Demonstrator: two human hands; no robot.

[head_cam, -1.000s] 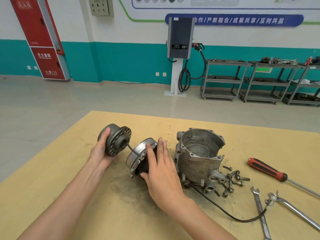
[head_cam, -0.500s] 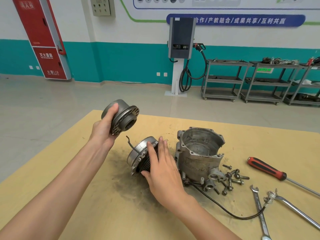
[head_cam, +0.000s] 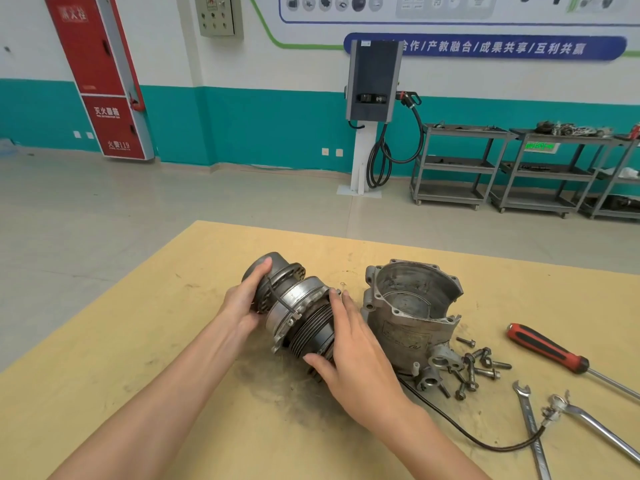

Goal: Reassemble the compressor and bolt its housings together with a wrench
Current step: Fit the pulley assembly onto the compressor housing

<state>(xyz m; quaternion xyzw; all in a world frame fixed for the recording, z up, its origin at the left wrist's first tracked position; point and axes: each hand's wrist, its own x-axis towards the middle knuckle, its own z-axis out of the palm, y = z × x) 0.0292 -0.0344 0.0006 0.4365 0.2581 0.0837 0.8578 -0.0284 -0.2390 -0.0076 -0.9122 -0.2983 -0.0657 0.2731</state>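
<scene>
Left hand: the left hand [head_cam: 244,299] has its grip wrapped around the round grey metal end cap [head_cam: 273,271], thumb up on the rim, holding it tilted and pushed right up against the pulley section.
Right hand: the right hand [head_cam: 356,344] has fingers laid over the far end of the silver-and-black ribbed pulley section [head_cam: 304,317] and thumb hooked under, so the grip is clamped on that piece.
Where the two parts sit: both are just above a dark greasy patch on the tan wooden tabletop [head_cam: 138,341], lined up end to end and touching; can't really tell if they're fully seated.
Wire: a thin black wire [head_cam: 280,299] loops across the seam between the cap and the pulley section.
Main housing: the big open grey cast aluminium housing [head_cam: 412,313] stands on the tabletop just to the right of the right hand, open side up, nothing in it that I can see.
Bolts: a loose pile of small steel bolts [head_cam: 481,368] lies right beside the housing's foot.
Tools: a red-and-black-handled screwdriver [head_cam: 547,348] lies further right, and near the bottom right edge there's a silver open-end wrench [head_cam: 530,424] next to a second silver wrench [head_cam: 595,427].
Cable: a black cable [head_cam: 460,434] runs from under the housing across to the wrenches.
</scene>
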